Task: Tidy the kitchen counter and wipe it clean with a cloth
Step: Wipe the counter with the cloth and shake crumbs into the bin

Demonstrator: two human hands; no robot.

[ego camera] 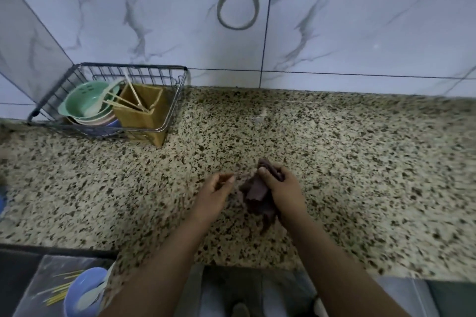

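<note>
Down by the near edge, below the table (334, 162), a blue bowl (82, 288) holds a pale spoon, with yellow sticks lying just beside it. Over the speckled table the right hand (280, 188) grips a bunched dark cloth (255, 193), while the left hand (216, 193) hovers just beside it, fingers loosely curled and blurred. Farther back on the left, a wire rack (164, 100) against the wall carries stacked bowls, a green one (85, 100) on top with a spoon in it, and a tan holder (144, 116) with chopsticks.
</note>
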